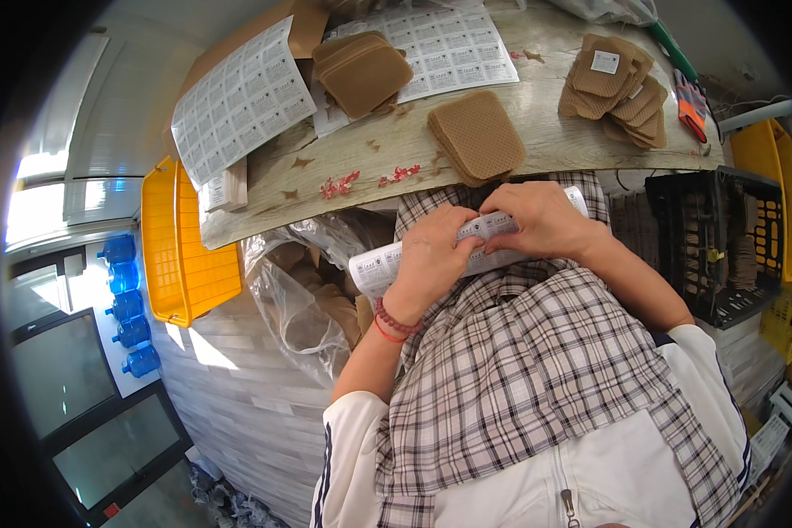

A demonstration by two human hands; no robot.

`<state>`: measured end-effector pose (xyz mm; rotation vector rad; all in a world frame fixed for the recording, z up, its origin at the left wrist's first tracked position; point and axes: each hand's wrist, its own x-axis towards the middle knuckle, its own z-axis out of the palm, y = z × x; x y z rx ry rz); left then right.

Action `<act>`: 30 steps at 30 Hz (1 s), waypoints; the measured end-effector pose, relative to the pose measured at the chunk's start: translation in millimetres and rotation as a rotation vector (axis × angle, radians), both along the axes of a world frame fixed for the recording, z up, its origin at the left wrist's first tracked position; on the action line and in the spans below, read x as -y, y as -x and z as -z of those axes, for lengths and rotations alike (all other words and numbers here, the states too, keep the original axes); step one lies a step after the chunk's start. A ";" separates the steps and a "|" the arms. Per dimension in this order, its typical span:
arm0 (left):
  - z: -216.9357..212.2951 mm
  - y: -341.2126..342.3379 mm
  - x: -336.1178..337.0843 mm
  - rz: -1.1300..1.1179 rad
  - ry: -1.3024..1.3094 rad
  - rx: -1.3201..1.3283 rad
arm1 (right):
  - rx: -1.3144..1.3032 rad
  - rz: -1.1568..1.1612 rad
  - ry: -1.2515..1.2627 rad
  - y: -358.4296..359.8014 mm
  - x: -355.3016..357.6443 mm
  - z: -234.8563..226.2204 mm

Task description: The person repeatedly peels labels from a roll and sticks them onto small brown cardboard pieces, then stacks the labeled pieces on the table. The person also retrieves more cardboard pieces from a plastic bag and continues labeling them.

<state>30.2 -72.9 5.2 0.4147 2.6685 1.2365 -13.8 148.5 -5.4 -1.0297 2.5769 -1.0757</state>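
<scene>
A white sheet of printed labels (374, 269), bent into a roll, lies across my lap just under the table's front edge. My left hand (437, 253) grips it left of its middle, thumb on top. From the right, my right hand (541, 220) pinches the same sheet, its fingertips close to the left thumb. Straight ahead of the hands, a stack of brown textured square pads (482, 136) sits near the table edge. Farther back on the left is another stack of brown pads (363, 75). A looser pile of pads (598, 84) at the right has a small white label on top.
Flat label sheets (246, 101) cover the table's left and back. Red scraps (339, 184) lie near its edge; gloves (691, 106) are at the far right. A clear plastic bag (277, 308) and yellow crate (211, 277) are left, a black crate (717, 246) right.
</scene>
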 end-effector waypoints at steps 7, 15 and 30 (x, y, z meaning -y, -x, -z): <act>13.8 -8.9 18.1 -0.113 -0.054 0.044 | 0.205 0.242 0.033 9.0 -55.9 8.3; 11.1 6.8 -15.3 -0.041 -0.075 -0.119 | 0.502 0.274 0.241 3.5 -32.0 21.2; 29.9 8.7 -25.7 -0.118 -0.108 -0.191 | 0.078 0.366 0.253 -7.1 -36.0 23.1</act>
